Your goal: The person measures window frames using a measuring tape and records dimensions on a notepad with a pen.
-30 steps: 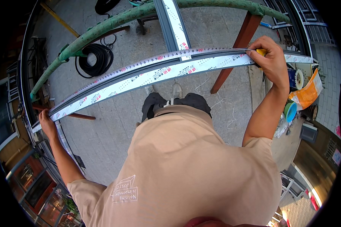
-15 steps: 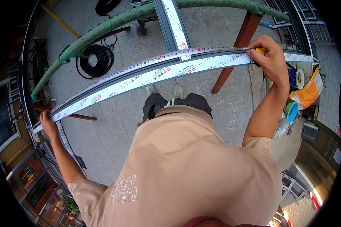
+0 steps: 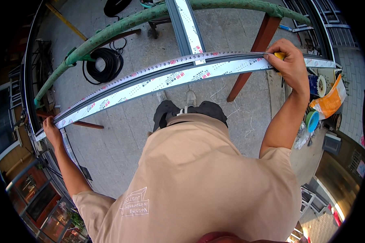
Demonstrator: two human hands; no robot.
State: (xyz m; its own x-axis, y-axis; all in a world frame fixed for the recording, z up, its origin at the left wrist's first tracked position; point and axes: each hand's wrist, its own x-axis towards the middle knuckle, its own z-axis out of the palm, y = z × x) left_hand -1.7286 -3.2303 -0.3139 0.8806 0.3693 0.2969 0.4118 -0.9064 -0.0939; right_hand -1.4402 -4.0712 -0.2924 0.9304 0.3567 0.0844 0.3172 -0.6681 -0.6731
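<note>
A tape measure's white blade (image 3: 150,69) is stretched along the dark metal profile bar (image 3: 136,91), which carries printed white protective film on its near face. At the bar's right part my right hand (image 3: 288,67) is closed around the tape measure's yellow case (image 3: 279,56), thumb and fingers pinching by the blade. My left hand (image 3: 52,133) is closed at the bar's far left end, where the blade runs to its fingers; the blade's tip is hidden there. A second film-covered profile (image 3: 190,28) meets the bar from behind, near its middle.
A curved green pipe (image 3: 109,34) crosses behind the bar, with a reddish-brown leg (image 3: 255,54) at right. Coiled black hose (image 3: 105,65) lies on the paving at left. Right of my arm are an orange bag (image 3: 330,97) and a green-blue tub (image 3: 312,120).
Almost nothing differs. The right hand has shifted very slightly downward with the tape measure; the left hand stays at the bar's end.
</note>
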